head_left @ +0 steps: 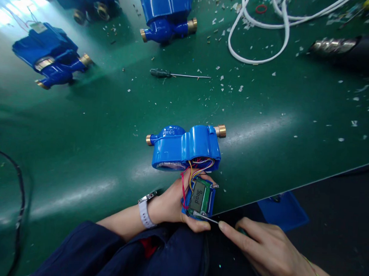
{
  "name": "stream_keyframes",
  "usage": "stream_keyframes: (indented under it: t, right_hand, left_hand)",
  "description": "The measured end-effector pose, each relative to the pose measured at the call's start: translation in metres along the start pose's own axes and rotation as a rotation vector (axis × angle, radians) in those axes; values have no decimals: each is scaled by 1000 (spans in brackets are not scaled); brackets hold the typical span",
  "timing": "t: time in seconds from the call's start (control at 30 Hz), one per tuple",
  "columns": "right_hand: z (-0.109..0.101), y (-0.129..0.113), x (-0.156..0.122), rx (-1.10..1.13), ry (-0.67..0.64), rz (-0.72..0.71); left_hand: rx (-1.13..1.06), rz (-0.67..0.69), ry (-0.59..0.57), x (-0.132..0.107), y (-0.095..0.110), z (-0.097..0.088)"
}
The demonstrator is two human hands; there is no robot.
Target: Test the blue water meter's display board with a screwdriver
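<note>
My left hand (170,201), with a watch on its wrist, is closed around a small display module (197,195). The module has a green circuit board, a grey LCD and a blue frame. Red, yellow and white wires (191,173) run from it into the open end of a blue water meter (187,146), which lies just beyond the hand on the bench. In my right hand (267,245) is a screwdriver (210,219). Its thin metal shaft reaches the near edge of the module, while its handle is mostly hidden by my fingers.
A second screwdriver (161,73) lies mid-bench. More blue meters (166,13) stand at the back and left. A white cable (259,61) loops at the back right, beside a heat gun (334,46). White scraps litter the green bench. A blue bin (284,211) sits below its edge.
</note>
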State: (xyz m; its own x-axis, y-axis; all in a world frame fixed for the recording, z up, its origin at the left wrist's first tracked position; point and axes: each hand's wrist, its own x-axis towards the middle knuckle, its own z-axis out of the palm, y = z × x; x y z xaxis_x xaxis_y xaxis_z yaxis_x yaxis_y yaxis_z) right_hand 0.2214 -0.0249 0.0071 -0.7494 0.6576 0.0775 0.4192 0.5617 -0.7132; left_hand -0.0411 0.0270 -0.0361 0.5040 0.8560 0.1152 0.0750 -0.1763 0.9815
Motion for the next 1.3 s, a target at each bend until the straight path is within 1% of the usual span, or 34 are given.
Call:
stream_keyframes:
  t: [0.13, 0.2, 0.27, 0.37, 0.43, 0.5, 0.57, 0.67, 0.73, 0.87, 0.97, 1.03, 1.1, 1.2, 1.23, 1.3]
  right_hand:
    - [1, 0, 2, -43, 11, -1]
    - [-2, 0, 6, -39, 23, -2]
    - [-8, -2, 13, -13, -1, 20]
    - [-20, -5, 27, 31, -94, 55]
    - [-26, -9, 37, 33, -181, 50]
    - [-28, -12, 45, 8, -271, 27]
    - [-25, -14, 51, -33, -303, -14]
    - [-18, -15, 54, -38, -240, -42]
    - [-13, -15, 53, 36, -166, -29]
    - [-4, -16, 50, 328, -22, 14]
    - [2, -18, 50, 571, 9, 28]
    - [4, -20, 52, 673, 32, 34]
    - [4, -21, 54, 704, 79, 53]
    - [0, -23, 55, 741, 155, 143]
    - [-1, -23, 54, 784, 167, 191]
    - [-2, -23, 49, 942, 166, 300]
  left_hand:
    - [41, 9, 1, 0, 0, -1]
    - [42, -5, -2, 1, 1, 0]
    - [31, -12, -6, 2, 2, 1]
    - [31, 13, -32, 4, 4, 3]
    - [54, 25, -45, 5, 4, 4]
    - [55, 25, -40, 4, 4, 4]
    - [23, 22, -32, 2, 2, 3]
    - [-22, 18, -13, 1, 2, 3]
    - [-43, 16, 3, 1, 1, 5]
    - [-122, 4, 24, 0, -2, 7]
    - [-125, 2, -9, -2, -7, 7]
    - [-134, 1, -36, -4, -9, 8]
    - [-143, 7, -49, -4, -9, 10]
    - [-153, 38, -48, -3, -6, 11]
    - [-153, 50, -48, -2, -5, 11]
    - [-130, 69, -56, 1, -2, 9]
